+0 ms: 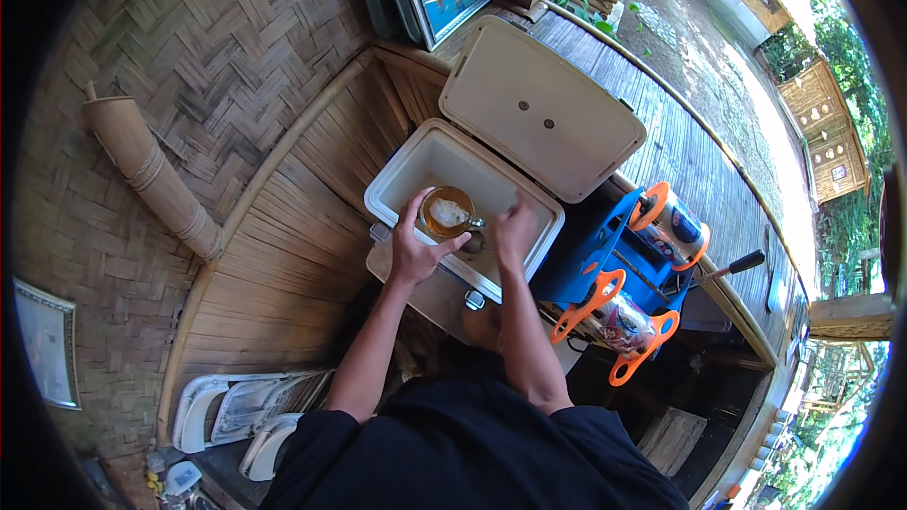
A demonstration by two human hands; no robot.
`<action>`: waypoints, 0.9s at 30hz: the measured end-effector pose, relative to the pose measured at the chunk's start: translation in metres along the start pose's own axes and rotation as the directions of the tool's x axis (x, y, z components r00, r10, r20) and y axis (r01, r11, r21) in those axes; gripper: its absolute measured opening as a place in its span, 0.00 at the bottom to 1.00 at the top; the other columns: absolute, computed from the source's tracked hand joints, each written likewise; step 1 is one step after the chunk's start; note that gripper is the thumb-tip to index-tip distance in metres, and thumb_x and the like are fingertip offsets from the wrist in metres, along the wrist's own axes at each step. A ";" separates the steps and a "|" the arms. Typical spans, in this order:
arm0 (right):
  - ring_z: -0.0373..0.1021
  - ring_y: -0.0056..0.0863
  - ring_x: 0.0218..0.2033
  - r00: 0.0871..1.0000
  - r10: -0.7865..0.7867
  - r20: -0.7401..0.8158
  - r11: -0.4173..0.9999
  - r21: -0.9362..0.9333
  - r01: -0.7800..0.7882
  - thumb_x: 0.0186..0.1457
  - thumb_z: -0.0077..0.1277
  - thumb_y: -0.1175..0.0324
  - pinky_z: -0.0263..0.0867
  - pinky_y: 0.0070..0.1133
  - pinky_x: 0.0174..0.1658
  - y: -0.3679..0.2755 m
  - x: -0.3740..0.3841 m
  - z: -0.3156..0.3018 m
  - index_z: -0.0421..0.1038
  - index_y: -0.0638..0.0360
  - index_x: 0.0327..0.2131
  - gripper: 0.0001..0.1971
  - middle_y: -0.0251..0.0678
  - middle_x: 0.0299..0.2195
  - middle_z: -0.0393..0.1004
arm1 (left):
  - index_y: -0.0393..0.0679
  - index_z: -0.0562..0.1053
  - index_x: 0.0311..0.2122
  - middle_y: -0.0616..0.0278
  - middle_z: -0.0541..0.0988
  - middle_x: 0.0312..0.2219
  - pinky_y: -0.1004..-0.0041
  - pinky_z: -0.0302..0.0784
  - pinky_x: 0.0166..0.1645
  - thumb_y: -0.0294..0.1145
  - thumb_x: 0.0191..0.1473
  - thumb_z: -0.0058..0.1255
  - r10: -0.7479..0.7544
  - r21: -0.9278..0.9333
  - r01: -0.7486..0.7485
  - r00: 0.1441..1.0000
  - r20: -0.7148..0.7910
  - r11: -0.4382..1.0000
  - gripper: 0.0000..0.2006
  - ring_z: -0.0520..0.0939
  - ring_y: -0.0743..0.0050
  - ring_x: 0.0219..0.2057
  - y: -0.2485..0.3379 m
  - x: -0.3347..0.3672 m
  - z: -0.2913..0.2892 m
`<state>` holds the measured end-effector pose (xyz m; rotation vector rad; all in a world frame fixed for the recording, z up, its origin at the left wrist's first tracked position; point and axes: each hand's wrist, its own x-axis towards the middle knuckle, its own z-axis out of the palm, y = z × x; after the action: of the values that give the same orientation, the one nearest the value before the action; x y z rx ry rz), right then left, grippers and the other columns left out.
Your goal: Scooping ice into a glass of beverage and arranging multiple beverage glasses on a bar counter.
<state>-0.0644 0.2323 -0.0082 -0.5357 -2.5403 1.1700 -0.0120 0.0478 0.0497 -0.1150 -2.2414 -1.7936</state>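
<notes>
My left hand (pixel 416 250) is wrapped round a clear glass mug (pixel 433 226) over the near part of an open white cool box (pixel 427 137). Amber liquid fills much of the mug, with pale ice (pixel 448 213) in it. The mug's handle points toward my right hand (pixel 513 231), which is over the box's right part, smeared by motion. Whether its fingers hold anything I cannot make out. A small, dark, rounded thing (pixel 473 243) shows between the mug and my right hand; its kind is unclear. The box's lid (pixel 539 104) is tipped back on the far side.
Right of the box stands a blue rack (pixel 586 264) with orange-ended plastic rolls (pixel 673 227). A black-handled tool (pixel 746 263) juts out beyond it. A slatted bamboo counter (pixel 586 52) runs behind. White plastic chairs (pixel 246 406) are at lower left, below a woven wall (pixel 217 28).
</notes>
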 end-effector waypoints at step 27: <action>0.66 0.39 0.50 0.812 -0.573 0.111 0.756 -0.309 0.577 0.51 0.60 0.75 0.58 0.35 0.52 -0.069 -0.102 -0.117 0.74 0.47 0.50 0.21 0.38 0.46 0.69 | 0.34 0.65 0.64 0.52 0.77 0.54 0.64 0.73 0.63 0.35 0.41 0.78 0.005 -0.017 -0.004 0.999 0.034 1.000 0.46 0.78 0.64 0.57 0.034 -0.059 -0.090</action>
<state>0.0596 0.2235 0.1075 0.2037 -2.6249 0.5229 0.0670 -0.0256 0.0846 -0.1550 -2.2482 -1.8219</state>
